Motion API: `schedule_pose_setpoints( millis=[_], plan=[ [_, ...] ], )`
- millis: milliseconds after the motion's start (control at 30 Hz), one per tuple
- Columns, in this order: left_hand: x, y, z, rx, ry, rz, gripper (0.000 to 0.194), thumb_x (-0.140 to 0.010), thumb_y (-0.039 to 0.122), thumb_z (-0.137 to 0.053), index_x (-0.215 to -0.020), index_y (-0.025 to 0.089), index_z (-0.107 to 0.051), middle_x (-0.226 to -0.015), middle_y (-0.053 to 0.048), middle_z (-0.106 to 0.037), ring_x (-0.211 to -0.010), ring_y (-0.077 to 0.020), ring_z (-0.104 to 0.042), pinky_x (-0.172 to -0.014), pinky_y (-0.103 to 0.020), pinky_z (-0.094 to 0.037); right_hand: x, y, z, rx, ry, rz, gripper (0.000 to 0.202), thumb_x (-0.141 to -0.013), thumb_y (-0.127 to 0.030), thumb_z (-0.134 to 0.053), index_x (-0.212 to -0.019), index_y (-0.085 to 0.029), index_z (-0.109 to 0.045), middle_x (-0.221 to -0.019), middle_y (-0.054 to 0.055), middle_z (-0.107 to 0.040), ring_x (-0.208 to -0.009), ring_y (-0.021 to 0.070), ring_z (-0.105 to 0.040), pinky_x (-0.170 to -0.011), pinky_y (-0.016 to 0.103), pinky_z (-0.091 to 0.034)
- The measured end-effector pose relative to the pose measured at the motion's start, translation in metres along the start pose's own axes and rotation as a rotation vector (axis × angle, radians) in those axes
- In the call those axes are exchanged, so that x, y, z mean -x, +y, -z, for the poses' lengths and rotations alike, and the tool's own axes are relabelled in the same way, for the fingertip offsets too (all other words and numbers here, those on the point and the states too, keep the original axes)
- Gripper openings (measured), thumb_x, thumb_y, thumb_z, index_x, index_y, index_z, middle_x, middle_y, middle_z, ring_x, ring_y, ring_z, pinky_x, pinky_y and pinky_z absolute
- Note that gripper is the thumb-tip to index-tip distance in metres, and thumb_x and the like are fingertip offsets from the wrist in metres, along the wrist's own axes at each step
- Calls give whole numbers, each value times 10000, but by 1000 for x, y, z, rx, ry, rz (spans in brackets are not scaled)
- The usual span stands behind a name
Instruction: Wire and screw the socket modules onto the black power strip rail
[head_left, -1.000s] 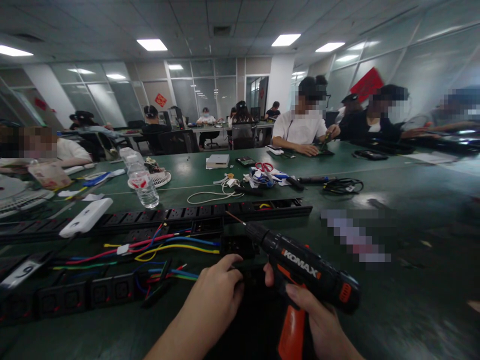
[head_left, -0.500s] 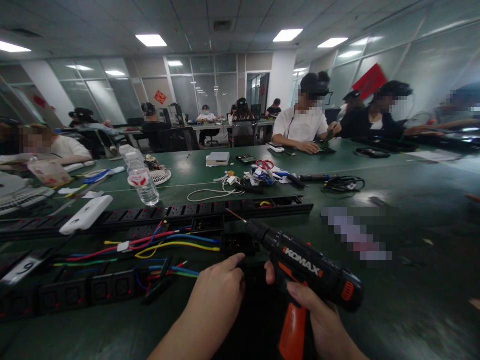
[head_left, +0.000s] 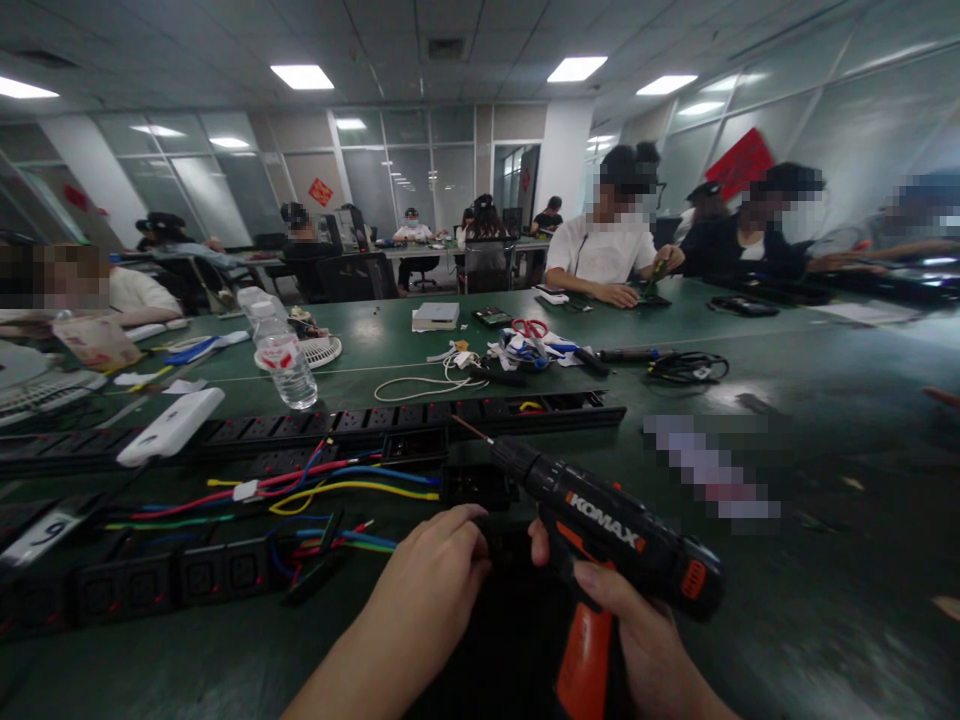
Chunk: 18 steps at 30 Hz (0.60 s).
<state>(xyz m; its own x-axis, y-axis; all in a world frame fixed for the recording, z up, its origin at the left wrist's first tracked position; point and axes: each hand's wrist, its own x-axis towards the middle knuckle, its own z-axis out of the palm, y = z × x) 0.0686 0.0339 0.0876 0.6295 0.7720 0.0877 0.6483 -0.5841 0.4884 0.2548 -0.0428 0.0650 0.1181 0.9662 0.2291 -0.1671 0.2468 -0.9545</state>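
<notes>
My right hand [head_left: 645,630] is wrapped round the orange and black grip of a cordless drill [head_left: 604,525] marked KOMAX. Its long thin bit points up and to the left, above the black socket strips. Left of the drill, my left hand [head_left: 439,560] is closed, fingers curled down at a dark area where any held thing is hidden. Just beyond its fingertips lies a black plastic housing [head_left: 478,487]. A yellow wire [head_left: 352,491] and a blue wire run to that housing. A black socket strip [head_left: 176,580] with loose wire ends lies left of my left hand.
A long black socket strip [head_left: 360,420] lies across the green table [head_left: 750,620]. Behind it stand a water bottle [head_left: 285,360] and a white power strip [head_left: 171,427]. Red scissors [head_left: 530,328] and a coiled black cable [head_left: 688,368] lie farther back. Co-workers sit opposite.
My left hand has shifted slightly, with its fingers a little more curled. The drill and my right hand have barely moved.
</notes>
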Motion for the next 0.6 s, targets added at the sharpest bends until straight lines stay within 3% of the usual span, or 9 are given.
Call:
schedule_pose_setpoints(
  millis=[267,467,600],
  plan=[
    [-4,-20,8,272,197,19,77,-892,200,-569,-890,224,-642,-870,-6,-690,-811,-187,-649,-728,-296,-475,-2,5,0,-29,76,-56,211,-866,-320,-549,-920,-229,-732,-1004,44,-699,-1075,289,-568,-1023,418,-367],
    [-8,-33,3,327,389,-8,85,-899,222,-540,-903,208,-624,-847,-24,-700,-795,-192,-669,-727,-302,-480,-7,5,-1,-20,155,-77,202,-813,-349,-608,-876,-219,-750,-957,54,-731,-1062,298,-597,-1050,414,-341],
    [-14,-39,-5,689,423,63,98,-897,262,-551,-942,191,-601,-813,-31,-717,-799,-194,-707,-741,-300,-532,-9,3,-3,-25,198,-99,248,-797,-344,-621,-971,-221,-747,-936,54,-752,-1056,308,-618,-1055,433,-336]
  ],
)
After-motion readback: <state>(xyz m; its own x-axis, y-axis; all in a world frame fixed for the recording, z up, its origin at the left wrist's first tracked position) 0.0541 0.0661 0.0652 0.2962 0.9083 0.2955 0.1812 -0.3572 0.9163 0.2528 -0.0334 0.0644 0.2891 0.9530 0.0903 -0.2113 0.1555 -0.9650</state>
